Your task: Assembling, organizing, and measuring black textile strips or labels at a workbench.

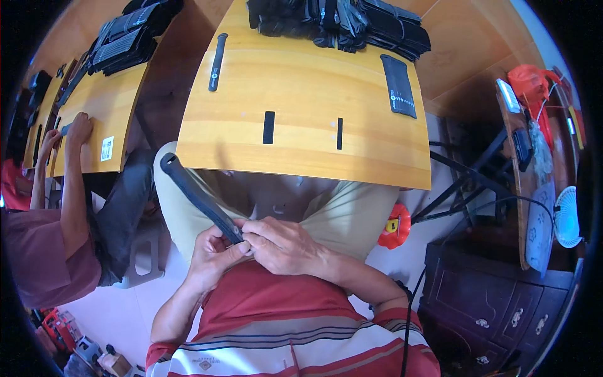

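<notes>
My left hand and my right hand meet over my lap, both pinching the near end of a long black strap. The strap rises up and to the left, ending in a rounded tip near the front edge of the wooden table. On the table lie another long black strap, two short black strips and a flat black pouch. A pile of black pieces sits at the far edge.
On my left a person in a maroon shirt works with both hands on a second wooden table holding more black pieces. A dark cabinet, a cluttered side table, a white fan and a red object stand on my right.
</notes>
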